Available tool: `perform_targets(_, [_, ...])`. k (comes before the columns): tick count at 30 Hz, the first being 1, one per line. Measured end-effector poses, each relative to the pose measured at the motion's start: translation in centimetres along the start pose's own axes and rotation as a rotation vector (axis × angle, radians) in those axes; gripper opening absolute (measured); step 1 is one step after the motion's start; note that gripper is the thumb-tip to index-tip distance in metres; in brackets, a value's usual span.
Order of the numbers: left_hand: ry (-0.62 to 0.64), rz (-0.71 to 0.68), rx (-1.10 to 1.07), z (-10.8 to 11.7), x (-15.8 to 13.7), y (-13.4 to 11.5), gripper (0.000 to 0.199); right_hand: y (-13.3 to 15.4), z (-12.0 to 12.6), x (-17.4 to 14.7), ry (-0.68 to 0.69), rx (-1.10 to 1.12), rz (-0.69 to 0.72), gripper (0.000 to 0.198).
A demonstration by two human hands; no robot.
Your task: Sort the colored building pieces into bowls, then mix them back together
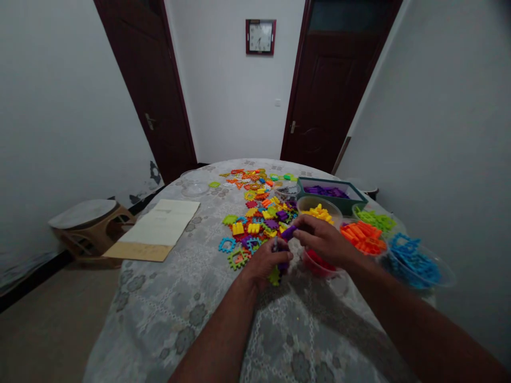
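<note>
Between the thumb and fingers of my right hand is a purple plastic building block, held just above the pile's near right edge. My left hand is curled closed close beside it, with a small grey piece sticking up from its fingers. Another purple piece shows under those fingers; whether it is gripped or lying on the table I cannot tell. A lime-green toothed piece lies below the left hand. The loose pile holds yellow blocks, a blue ring-shaped piece and a green toothed frame.
Right of the pile stand tubs of yellow pieces, red pieces, orange pieces, lime-green pieces and blue pieces. Behind them is a dark green box of purple pieces. An open paper folder lies left on the patterned tablecloth.
</note>
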State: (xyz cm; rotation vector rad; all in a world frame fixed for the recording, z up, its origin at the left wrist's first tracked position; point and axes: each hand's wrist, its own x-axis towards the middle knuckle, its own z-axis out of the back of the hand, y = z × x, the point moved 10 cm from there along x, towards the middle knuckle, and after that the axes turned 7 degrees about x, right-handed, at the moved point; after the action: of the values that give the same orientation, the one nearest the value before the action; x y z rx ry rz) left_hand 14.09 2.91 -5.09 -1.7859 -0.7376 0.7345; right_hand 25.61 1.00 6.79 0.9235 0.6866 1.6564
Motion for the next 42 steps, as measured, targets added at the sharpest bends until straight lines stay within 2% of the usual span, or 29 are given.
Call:
perform_targets(2, [0.005, 0.017, -0.069, 0.1, 0.0, 0.3, 0.035, -1.2, 1.9, 0.0, -0.028, -0.022, -0.06, 0.022])
perform_targets(7, [0.02, 0.076, -0.328, 0.3, 0.4, 1.2, 0.036, -5.7, 5.5, 1.1, 0.048, -0.046, -0.288, 0.022])
perform_targets(9, [0.016, 0.083, -0.365, 0.4, 0.4, 1.4, 0.039, -7.5, 8.8, 2.4, -0.084, -0.045, -0.337, 0.02])
perform_targets(11, [0.019, 0.066, -0.348, 0.3, 0.5, 1.2, 0.042, -8.8, 13.2, 3.6, -0.332, -0.057, -0.338, 0.021])
perform_targets(13, [0.009, 0.044, -0.317, 0.4, 0.5, 1.1, 0.044, -9.6, 16.9, 4.2, -0.544, -0.067, -0.323, 0.032])
perform_targets(14, [-0.002, 0.036, -0.303, 0.5, 0.5, 1.1, 0.045, -9.9, 18.1, 4.3, -0.599, -0.07, -0.313, 0.04])
perform_targets(16, [-0.027, 0.018, -0.285, 0.8, 0.7, 1.0, 0.045, -10.0, 18.7, 4.4, -0.625, -0.087, -0.298, 0.046])
perform_targets(18, [-0.049, 0.004, -0.271, 1.1, 0.8, 1.0, 0.045, -9.3, 17.2, 3.7, -0.584, -0.101, -0.281, 0.038])
perform_targets(19, [-0.056, 0.003, -0.26, 1.2, 0.8, 1.0, 0.046, -8.5, 15.6, 3.2, -0.525, -0.105, -0.254, 0.033])
perform_targets(21, [-0.069, 0.006, -0.234, 1.3, 0.7, 0.9, 0.048, -5.9, 10.7, 2.1, -0.329, -0.116, -0.148, 0.028])
perform_targets(24, [-0.061, 0.001, -0.198, 1.0, 0.5, 0.5, 0.051, -1.3, 2.2, -0.7, -0.01, -0.191, 0.036, 0.036])
perform_targets(25, [-0.054, -0.005, -0.193, 0.9, 0.4, 0.4, 0.05, -0.1, -0.1, -1.6, 0.069, -0.231, 0.075, 0.039])
perform_targets(27, [-0.04, -0.017, -0.197, 0.7, 0.4, 0.2, 0.047, 1.3, -2.9, -3.0, 0.137, -0.309, 0.115, 0.049])
perform_targets(29, [-0.028, -0.022, -0.209, 0.6, 0.4, 0.2, 0.047, 1.7, -3.9, -3.4, 0.129, -0.36, 0.114, 0.054])
perform_targets(35, [-0.06, -0.009, -0.219, 1.0, 0.5, 0.6, 0.049, 1.8, -3.6, -3.0, 0.134, -0.351, 0.182, 0.049])
perform_targets(38, [-0.062, -0.012, -0.226, 1.0, 0.5, 0.5, 0.047, 1.6, -2.4, -2.7, 0.121, -0.35, 0.179, 0.035])
perform_targets(42, [-0.052, 0.014, -0.249, 0.9, 0.7, 0.9, 0.041, -1.0, 1.0, -1.1, 0.147, -0.255, 0.031, 0.029])
